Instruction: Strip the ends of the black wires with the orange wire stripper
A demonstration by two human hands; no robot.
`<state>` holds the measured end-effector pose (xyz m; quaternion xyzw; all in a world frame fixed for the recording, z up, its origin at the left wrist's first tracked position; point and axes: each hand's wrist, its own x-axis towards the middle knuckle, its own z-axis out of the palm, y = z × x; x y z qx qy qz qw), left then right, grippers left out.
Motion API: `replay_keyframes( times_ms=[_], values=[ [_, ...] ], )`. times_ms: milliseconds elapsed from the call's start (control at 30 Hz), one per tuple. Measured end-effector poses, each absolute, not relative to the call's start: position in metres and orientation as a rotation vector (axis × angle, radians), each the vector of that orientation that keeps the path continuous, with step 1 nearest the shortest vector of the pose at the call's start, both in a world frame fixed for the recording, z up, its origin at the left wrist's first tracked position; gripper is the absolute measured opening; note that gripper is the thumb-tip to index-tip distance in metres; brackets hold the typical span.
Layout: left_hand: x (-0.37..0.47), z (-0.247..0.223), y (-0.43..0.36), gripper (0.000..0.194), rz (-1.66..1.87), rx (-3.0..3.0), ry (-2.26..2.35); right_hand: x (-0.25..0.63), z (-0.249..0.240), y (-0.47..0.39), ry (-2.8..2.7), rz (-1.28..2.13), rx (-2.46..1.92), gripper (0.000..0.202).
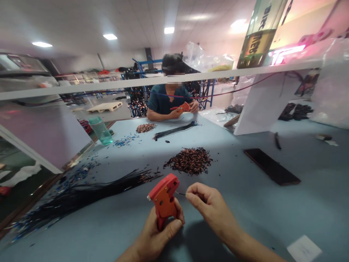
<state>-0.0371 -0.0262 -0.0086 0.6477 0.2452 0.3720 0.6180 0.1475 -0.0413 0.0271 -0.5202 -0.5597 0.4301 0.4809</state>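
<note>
My left hand (pixel 160 233) is wrapped round the handle of a red and orange wire stripper (pixel 165 198), held upright above the table. Just right of the tool's head, my right hand (pixel 207 202) pinches a short dark wire (pixel 181 193) between thumb and forefinger; the wire points toward the tool's jaws. Whether it touches them cannot be made out. Behind the tool is a pile of small dark and copper-coloured pieces (pixel 191 160). A long bundle of black wires (pixel 89 194) lies to the left, with copper-coloured ends toward the middle and blue bits at the far end.
A black phone (pixel 272 166) lies at the right, a white paper (pixel 304 249) near the front. Across the table (pixel 231 153), a person (pixel 169 100) holds a similar red tool. A green bottle (pixel 100 131) stands back left. A white shelf (pixel 114 86) spans overhead.
</note>
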Motion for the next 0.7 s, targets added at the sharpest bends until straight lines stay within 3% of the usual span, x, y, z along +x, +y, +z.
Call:
replay_keyframes(
  times_ms=[267,533,700],
  values=[
    [-0.038,-0.003,-0.027,0.010,1.008,1.931,0.736,0.144,0.029,-0.054,-1.507,0.815,-1.222,0.021],
    [-0.037,-0.006,-0.017,0.026,1.200,2.426,0.746,0.138,0.020,-0.049,-1.108,1.460,-0.993,0.030],
    [-0.040,-0.008,-0.015,0.031,1.228,2.734,0.821,0.139,0.018,-0.046,-1.059,1.587,-0.894,0.027]
  ],
)
